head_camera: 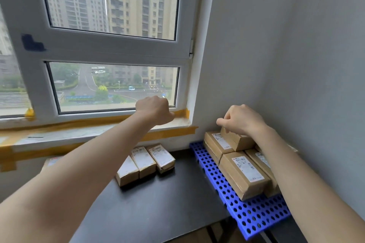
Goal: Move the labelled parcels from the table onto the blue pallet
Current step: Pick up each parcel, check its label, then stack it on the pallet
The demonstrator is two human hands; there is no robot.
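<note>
I noted both bare forearms stretched forward and up from the lower corners of the view. The left hand (pixel 155 110) was raised, back toward the camera, fingers curled under into a loose fist and holding nothing that I could see. The right hand (pixel 242 119) sat lower and to the right, wrist bent downward, knuckles up, its fingertips (pixel 221 122) curled down in a pinch on a parcel (pixel 240 141).

R hand (pixel 242 119) grips top parcel (pixel 238 140) on the stack at far end of blue pallet (pixel 254 217). More labelled parcels (pixel 244 173) lie on pallet nearer cam. L hand (pixel 155 110), fingers curled, holds nothing, up by window sill (pixel 79 134). 3 parcels (pixel 145 163) side by side on black table (pixel 158 203), w/ another (pixel 52 162) at far L behind L arm.
</note>
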